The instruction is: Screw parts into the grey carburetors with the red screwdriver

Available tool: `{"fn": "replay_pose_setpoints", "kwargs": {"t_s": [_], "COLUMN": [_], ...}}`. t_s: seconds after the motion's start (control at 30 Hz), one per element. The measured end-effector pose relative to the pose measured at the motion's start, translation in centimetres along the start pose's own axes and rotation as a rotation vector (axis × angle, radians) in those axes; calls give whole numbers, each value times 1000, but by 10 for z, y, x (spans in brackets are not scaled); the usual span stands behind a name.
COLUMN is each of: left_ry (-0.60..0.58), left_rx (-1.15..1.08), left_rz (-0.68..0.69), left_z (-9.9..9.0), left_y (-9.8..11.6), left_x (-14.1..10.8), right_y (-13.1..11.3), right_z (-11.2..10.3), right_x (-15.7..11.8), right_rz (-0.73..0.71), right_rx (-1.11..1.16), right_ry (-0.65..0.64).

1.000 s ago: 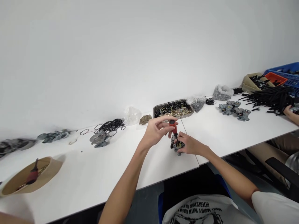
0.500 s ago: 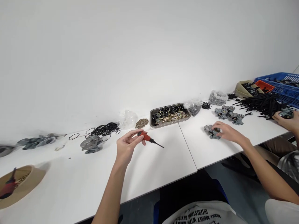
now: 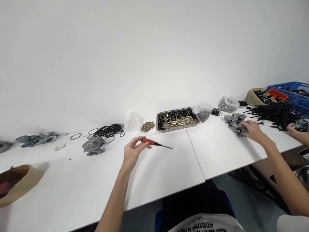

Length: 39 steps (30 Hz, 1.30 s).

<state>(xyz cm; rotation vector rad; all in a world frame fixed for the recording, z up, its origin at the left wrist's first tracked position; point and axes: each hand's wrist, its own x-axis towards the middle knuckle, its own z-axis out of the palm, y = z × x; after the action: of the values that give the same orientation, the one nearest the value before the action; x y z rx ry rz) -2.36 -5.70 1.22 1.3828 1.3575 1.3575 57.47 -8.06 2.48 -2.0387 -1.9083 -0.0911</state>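
My left hand (image 3: pixel 135 149) is closed round the red handle of a screwdriver (image 3: pixel 150 141), whose thin dark shaft points right above the white table. At the right, my right hand (image 3: pixel 253 131) has its fingers closed on a grey metal carburetor (image 3: pixel 239 130), beside a small cluster of similar carburetors (image 3: pixel 233 118). My fingers cover part of the held one. A metal tray (image 3: pixel 177 129) of black parts and brass-coloured screws stands against the wall, between my hands.
Left lie a carburetor (image 3: pixel 93 145), black rubber rings (image 3: pixel 108 130) and a beige container (image 3: pixel 31 182). A heap of small brass-coloured parts (image 3: pixel 147 126) is by the tray. Right are black tubes (image 3: pixel 275 111), a blue crate (image 3: pixel 295 100) and another person's hand (image 3: pixel 298 133) holding a carburetor.
My right hand has moved right and away from me with the carburetor, bringing it to the cluster. The screwdriver stays in my left hand, now slightly more level. The view has shifted a little.
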Motion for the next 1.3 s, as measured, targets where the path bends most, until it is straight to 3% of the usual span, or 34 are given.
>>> {"fn": "replay_pose_setpoints", "kwargs": {"t_s": [0.1, 0.17, 0.27, 0.4, 0.5, 0.6, 0.77, 0.9, 1.17, 1.23, 1.3], "left_ry": [-69, -26, 3, -20, -43, 29, 320, 415, 700, 695, 603], "left_rx": [234, 347, 497, 658, 751, 854, 1010, 1018, 835, 768, 699], "left_rz": [71, 92, 124, 177, 198, 181, 68, -57, -183, -168, -124], "left_z": [6, 12, 19, 22, 14, -15, -92, -131, -149, -144, -128], "left_y": [-19, -34, -53, -65, -65, -55, -29, -24, -20, -15, -11], "left_x": [5, 9, 16, 20, 23, 38, 78, 77, 39, 39, 42], "right_y": [-18, -41, -92, -165, -191, -192, -184, -188, -201, -203, -204], "right_z": [9, 21, 50, 94, 116, 121, 117, 117, 105, 104, 105], "right_x": [-2, -4, -15, -41, -55, -60, -61, -61, -63, -64, -64], "right_rz": [-21, -99, -209, -238, -244, -197, -127, -148, -166, -168, -177], "right_rx": [28, 105, 258, 482, 500, 531, 610, 613, 612, 602, 597], "right_ry": [91, 112, 62, -154, -167, -187, -229, -232, -258, -270, -273]}}
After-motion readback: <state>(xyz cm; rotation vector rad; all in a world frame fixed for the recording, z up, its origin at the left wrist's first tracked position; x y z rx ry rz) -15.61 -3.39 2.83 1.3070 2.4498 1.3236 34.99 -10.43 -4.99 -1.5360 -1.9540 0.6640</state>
